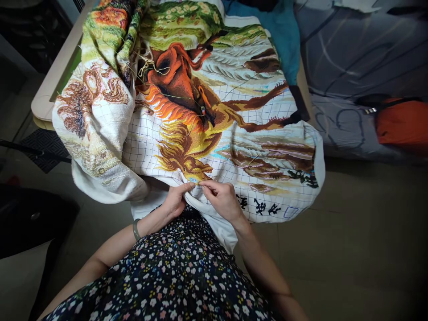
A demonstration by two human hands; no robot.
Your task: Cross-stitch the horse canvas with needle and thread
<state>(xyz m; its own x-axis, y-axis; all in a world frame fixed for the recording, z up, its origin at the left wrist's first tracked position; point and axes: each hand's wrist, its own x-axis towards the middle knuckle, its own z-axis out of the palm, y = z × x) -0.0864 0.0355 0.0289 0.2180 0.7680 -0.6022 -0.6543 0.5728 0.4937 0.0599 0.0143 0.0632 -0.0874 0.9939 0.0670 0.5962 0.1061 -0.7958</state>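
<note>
A large cross-stitch cloth (pixel 143 151) with a blue grid and a stitched orange and yellow horse (pixel 187 138) drapes over a table and down to my lap. My left hand (pixel 175 198) pinches the cloth's near part, just below the horse's head, with the thumb on top. Close beside it, my right hand (pixel 220 198) is closed in a pinch at the same spot. A needle may be between its fingertips, but it is too small to make out. Loose yellowish threads (pixel 152 64) lie across the cloth's upper left.
The cloth's left side hangs in a bunched fold (pixel 100 133) over the table's edge (pixel 42 100). To the right is a grey patterned cover (pixel 347 67) with an orange bag (pixel 401 122) on it. Tiled floor (pixel 351 232) shows at the lower right.
</note>
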